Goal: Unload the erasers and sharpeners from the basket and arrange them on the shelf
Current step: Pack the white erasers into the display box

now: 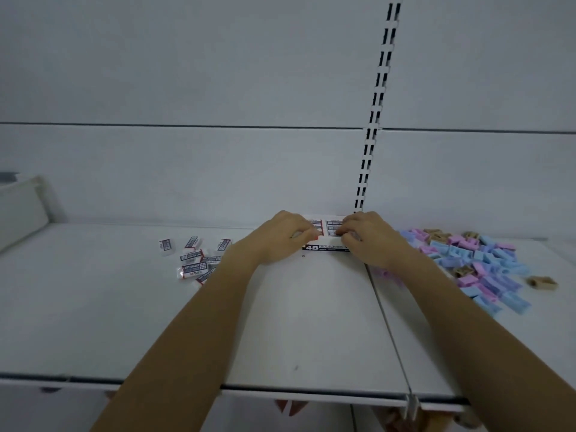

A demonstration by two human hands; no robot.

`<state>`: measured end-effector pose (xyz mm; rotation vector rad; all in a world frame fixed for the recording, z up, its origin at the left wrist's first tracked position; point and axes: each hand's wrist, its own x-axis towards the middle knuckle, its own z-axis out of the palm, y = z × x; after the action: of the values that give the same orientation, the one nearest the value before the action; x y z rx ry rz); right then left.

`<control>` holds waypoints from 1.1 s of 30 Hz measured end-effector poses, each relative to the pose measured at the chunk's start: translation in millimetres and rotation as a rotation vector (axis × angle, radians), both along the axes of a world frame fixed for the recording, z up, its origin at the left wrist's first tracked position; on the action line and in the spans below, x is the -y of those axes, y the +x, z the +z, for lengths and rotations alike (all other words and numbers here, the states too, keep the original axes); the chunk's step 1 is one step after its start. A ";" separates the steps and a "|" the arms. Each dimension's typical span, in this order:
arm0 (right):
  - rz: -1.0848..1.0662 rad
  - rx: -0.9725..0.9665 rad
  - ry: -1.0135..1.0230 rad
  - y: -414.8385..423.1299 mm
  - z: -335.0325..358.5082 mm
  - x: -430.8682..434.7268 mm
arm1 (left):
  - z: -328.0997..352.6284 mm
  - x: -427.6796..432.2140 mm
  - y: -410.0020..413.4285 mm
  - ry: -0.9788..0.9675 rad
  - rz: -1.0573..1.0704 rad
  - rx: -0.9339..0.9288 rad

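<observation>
On my feed both arms reach to the back of the shelf [296, 322], where a display box marked 4B ERASER [324, 247] sits against the rear panel, just left of the slotted upright [374, 120]. The left hand [286, 235] and right hand [366, 236] flank the packed erasers [330, 226] in that box. Both sets of fingers [304, 232] are curled down onto the rows. I cannot tell whether they pinch an eraser or only press the rows square. My guess is that the two-sided hold is there to tidy the rows inside the box.

The sorting looks deliberate to me. The erasers lie left of the seam between the shelf boards, the sharpeners right of it, so the kinds stay apart.

Counts:
- One box. I can see two columns of erasers in it, but the hands hide the rest.
- Loose erasers [191, 255] scattered to the left of the box: about eight, some overlapping.
- The sharpener pile [486, 260] holds far too many to count, easily several dozen in blue, pink and purple, plus a handful of tan ones.
- One tan sharpener [542, 282] lies on its own beside the pile.

A white bin [18, 207] stands at the far left — possibly the basket.
</observation>
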<state>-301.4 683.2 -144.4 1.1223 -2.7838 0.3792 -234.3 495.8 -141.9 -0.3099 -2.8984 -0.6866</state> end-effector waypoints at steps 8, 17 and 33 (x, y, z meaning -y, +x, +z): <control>0.144 -0.236 -0.270 18.6 -1.6 14.6 | 26.3 63.4 32.7 0.020 0.390 -0.038; 0.428 -0.427 -0.192 39.3 -13.6 45.2 | 16.1 74.7 42.2 -0.040 0.610 0.236; 0.483 -0.310 -0.036 38.6 -12.5 45.8 | 17.9 43.8 30.9 -0.019 0.328 0.262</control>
<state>-262.8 637.5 -156.8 1.6797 -2.2170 0.2658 -203.5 452.1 -124.1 0.2710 -3.0896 -0.6863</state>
